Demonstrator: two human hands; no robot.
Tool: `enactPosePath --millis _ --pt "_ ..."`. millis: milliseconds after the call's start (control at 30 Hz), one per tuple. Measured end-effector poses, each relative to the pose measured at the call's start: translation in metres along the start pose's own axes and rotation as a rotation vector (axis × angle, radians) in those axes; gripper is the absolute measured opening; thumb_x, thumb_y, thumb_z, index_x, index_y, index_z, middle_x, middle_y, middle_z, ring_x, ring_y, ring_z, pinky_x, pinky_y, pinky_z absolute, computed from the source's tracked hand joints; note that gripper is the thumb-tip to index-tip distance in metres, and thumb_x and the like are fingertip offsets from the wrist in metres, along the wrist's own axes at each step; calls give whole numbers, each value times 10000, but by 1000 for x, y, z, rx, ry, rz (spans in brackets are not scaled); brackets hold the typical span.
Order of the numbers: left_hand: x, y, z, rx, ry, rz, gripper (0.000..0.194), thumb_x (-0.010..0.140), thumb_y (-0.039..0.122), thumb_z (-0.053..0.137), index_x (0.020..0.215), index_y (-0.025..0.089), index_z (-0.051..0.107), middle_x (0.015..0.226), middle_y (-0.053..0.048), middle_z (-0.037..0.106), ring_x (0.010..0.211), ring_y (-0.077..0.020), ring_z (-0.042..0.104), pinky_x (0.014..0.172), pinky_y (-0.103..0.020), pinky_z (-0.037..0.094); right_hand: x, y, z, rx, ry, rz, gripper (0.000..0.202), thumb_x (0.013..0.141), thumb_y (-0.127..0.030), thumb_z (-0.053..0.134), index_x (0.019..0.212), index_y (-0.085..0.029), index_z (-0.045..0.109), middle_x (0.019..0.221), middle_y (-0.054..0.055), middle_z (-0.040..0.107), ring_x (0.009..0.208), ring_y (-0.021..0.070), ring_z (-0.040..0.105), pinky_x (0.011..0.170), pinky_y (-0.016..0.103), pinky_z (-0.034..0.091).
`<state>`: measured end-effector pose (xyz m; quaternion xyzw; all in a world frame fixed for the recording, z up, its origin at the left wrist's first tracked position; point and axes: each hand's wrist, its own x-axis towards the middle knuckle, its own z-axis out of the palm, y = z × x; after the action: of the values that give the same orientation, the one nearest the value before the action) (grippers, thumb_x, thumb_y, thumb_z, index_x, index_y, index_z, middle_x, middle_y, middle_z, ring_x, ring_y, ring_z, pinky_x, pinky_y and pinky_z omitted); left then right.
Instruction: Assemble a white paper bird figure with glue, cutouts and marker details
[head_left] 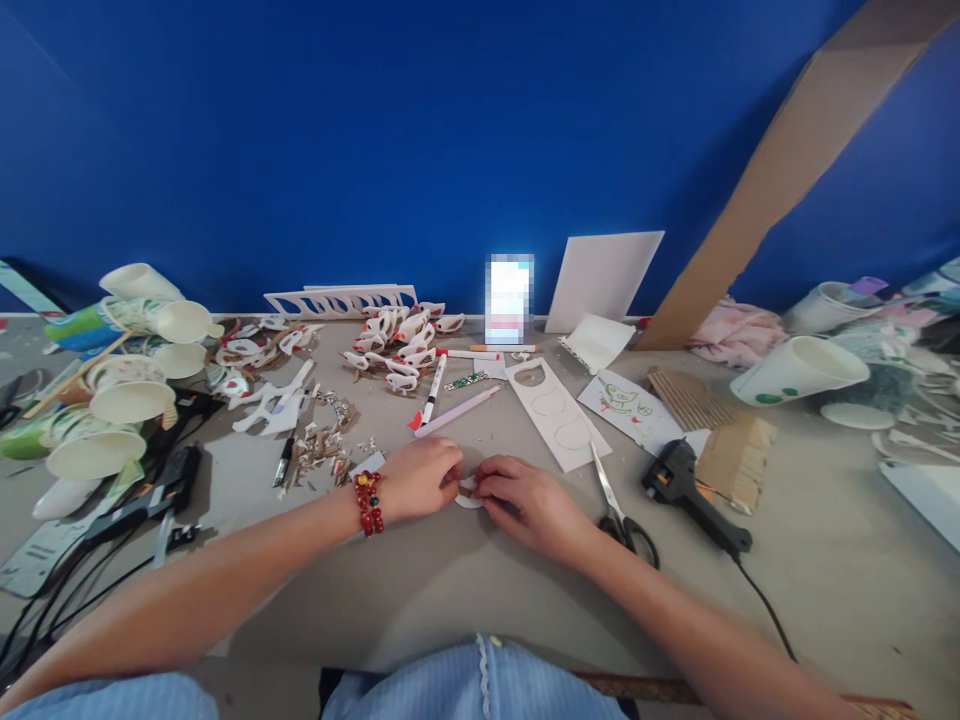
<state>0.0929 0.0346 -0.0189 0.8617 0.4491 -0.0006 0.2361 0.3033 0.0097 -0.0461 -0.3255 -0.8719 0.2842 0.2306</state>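
Note:
Low over the table, my left hand (pixel 426 478) and my right hand (pixel 531 502) meet with their fingertips closed around a small white cut-out (pixel 469 502). A bit of brown shows on the cut-out between the fingers, and part of it is hidden by them. Right of my right hand lie scissors (pixel 616 510) with black handles. Beyond it is a white board strip (pixel 551 415) with a cut hole and pencilled outlines. A pale pink pencil (pixel 459 410) and a black-and-white marker (pixel 433 393) lie ahead of my left hand.
Several white bird-shaped pieces (pixel 401 345) are heaped at the back, with brown and white scraps (pixel 322 445) nearer. A black glue gun (pixel 694 495) with its cable lies right. Paper cups (pixel 135 390) crowd the left; a lit screen (pixel 510 300) stands against the blue wall.

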Motion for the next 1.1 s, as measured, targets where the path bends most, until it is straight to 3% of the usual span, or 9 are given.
enactPosePath --millis 233,400,667,900,1100 --pt "-5 4 0 -10 40 7 57 770 149 538 800 187 569 868 -38 614 829 -201 589 745 -297 463 0 1 0 -17 -13 -3 213 832 -76 546 934 -208 678 1046 82 642 975 208 612 854 324 503" --pt "-23 10 9 -9 200 78 239 789 94 490 993 185 576 1036 -63 573 969 -209 550 842 -323 466 0 1 1 -24 -17 14 211 816 -68 564 929 -207 674 1047 75 643 973 208 607 852 321 501" --pt "-49 3 29 186 230 240 402 859 156 505 1251 218 568 1262 -111 550 1105 -290 483 927 -460 446 0 3 1 -32 -2 -11 147 881 -114 552 915 -204 663 1005 75 641 937 199 607 828 325 502" --pt "-53 -5 39 113 339 184 357 899 178 465 1226 212 603 1313 -108 546 1111 -267 509 944 -441 455 0 2 1 -24 6 -12 166 868 -96 552 915 -208 665 1010 72 647 943 200 614 830 323 501" --pt "-56 -8 42 160 354 216 402 875 149 485 1258 216 587 1325 -113 541 1117 -278 505 937 -454 458 0 2 1 -15 8 -6 175 864 -89 547 918 -210 660 1005 72 646 945 201 618 829 322 504"
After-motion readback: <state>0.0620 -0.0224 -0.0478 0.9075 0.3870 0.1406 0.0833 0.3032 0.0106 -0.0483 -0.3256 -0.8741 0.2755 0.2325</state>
